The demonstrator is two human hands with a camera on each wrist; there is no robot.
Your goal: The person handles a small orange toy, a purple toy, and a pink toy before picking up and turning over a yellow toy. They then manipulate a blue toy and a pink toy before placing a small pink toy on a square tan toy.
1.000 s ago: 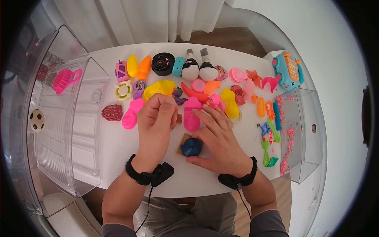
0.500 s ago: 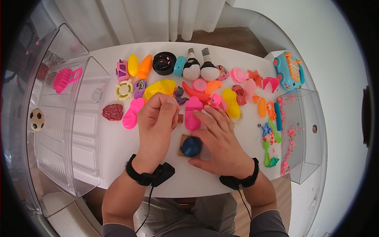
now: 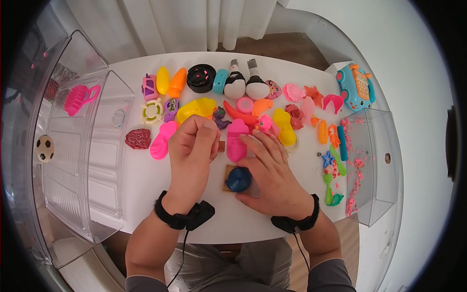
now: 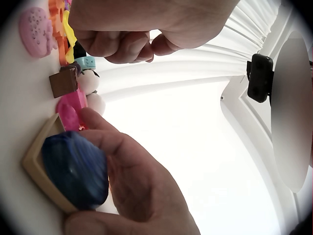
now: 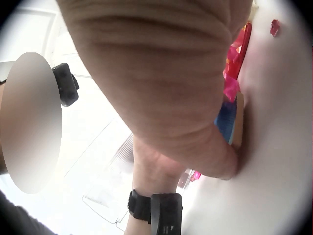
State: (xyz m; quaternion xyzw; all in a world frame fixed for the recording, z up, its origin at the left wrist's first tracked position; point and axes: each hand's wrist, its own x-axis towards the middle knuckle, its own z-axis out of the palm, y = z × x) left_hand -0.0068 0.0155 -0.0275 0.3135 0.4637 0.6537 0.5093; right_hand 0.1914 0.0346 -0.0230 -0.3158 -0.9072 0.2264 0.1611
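Note:
A glossy blue rounded object [image 3: 238,179] [image 4: 76,169] sits on a square wooden base [image 3: 227,187] [image 4: 40,171] on the table near its front. From the right, my right hand [image 3: 278,184] [image 4: 146,183] [image 5: 161,88] holds it, thumb at the near side and fingers at the far side. My left hand [image 3: 190,153] [image 4: 151,24] hovers up and to the left of it, fingers curled and thumb against the index finger; nothing shows in them. Beyond the blue object lie a small brown block [image 3: 221,146] [image 4: 63,83] and a pink mould [image 3: 237,141].
Toys cover the table's far half, among them a yellow mould [image 3: 197,110] and a black round dish [image 3: 201,79]. Clear bins flank the table; a pink basket [image 3: 80,100] is in the left one. A toy phone [image 3: 357,87] stands at the far right.
The blue object and its wooden base have shifted slightly to the right, along with my right hand. My left hand has kept nearly the same place and pose.

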